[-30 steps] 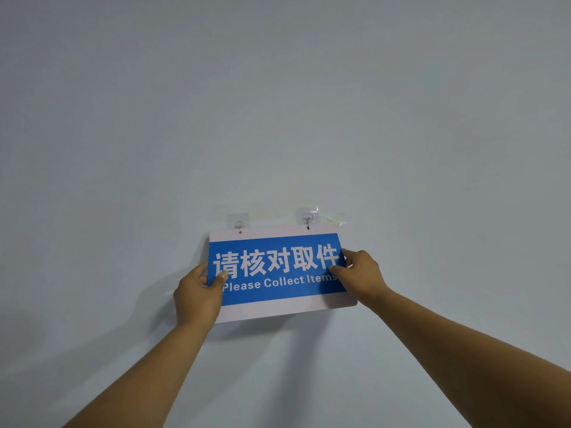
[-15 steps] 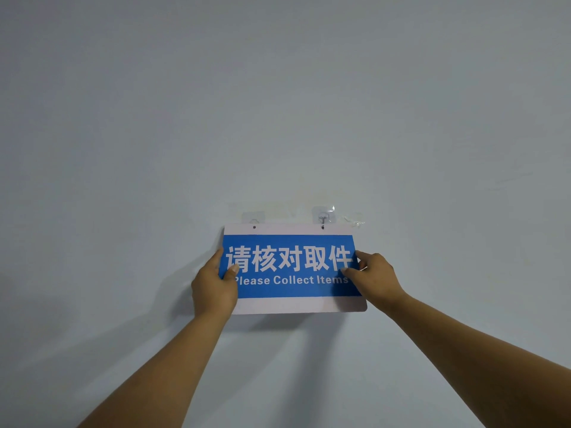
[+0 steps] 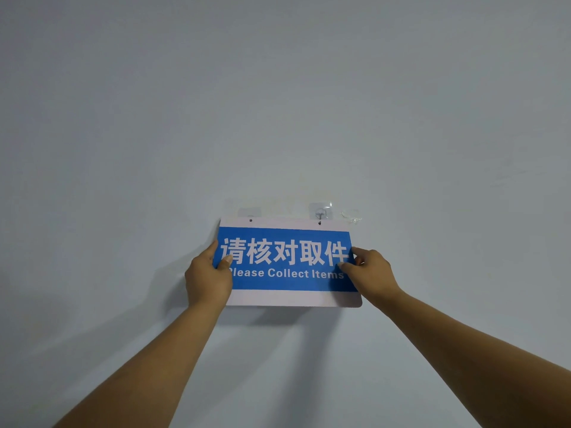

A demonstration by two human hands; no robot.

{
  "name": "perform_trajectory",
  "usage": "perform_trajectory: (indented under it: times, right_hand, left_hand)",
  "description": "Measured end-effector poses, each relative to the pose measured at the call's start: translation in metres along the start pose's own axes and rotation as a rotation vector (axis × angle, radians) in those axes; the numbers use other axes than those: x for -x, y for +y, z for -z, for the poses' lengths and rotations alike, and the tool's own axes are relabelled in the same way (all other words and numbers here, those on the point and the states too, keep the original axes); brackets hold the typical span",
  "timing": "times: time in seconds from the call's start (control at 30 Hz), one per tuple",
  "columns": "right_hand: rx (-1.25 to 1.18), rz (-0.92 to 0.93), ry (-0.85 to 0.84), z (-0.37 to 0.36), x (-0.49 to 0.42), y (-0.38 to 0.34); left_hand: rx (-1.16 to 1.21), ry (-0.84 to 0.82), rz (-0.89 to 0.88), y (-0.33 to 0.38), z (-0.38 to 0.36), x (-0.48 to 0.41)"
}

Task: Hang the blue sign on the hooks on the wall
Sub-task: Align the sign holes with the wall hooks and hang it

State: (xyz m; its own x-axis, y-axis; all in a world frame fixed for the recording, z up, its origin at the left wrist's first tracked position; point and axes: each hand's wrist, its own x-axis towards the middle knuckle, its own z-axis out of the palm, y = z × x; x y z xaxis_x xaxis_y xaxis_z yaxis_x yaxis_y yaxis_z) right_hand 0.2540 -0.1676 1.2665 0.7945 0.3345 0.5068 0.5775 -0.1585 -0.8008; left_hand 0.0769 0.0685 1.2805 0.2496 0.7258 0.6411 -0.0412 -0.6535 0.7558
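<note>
while both hands (image 3: pixel 210 276) grip it, blue sign (image 3: pixel 287 261) reads "please collect items"

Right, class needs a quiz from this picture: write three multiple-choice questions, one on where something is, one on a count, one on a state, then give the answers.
1. Where is the clear hook that is in plain sight?
A. above the sign's top edge
B. below the sign
C. on the floor

2. How many small holes show along the top of the sign?
A. none
B. two
C. five

3. How is the sign held?
A. by no hand
B. by one hand
C. by both hands

Answers: 1 A, the hook sits just over the top edge. 2 B, two dark dots show there. 3 C, the left hand and right hand grip its side edges.
</note>
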Motion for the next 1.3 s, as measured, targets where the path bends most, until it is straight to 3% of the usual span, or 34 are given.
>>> perform_trajectory:
  times: [0.5,0.63,1.03,1.3]
  right_hand:
    - [0.036,-0.019,-0.025,0.007,-0.001,0.006]
    - [0.064,-0.024,-0.043,0.001,-0.005,0.010]
    - [0.004,-0.091,0.015,-0.012,-0.014,0.015]
    - [-0.022,-0.099,0.028,-0.014,-0.018,0.012]
  left_hand:
    - [-0.026,0.038,0.037,-0.020,-0.017,0.030]
    - [-0.004,0.045,0.120,-0.022,-0.025,0.031]
    - [0.033,-0.086,0.375,-0.023,-0.039,0.015]
    - [0.086,-0.114,0.369,-0.021,-0.036,-0.007]
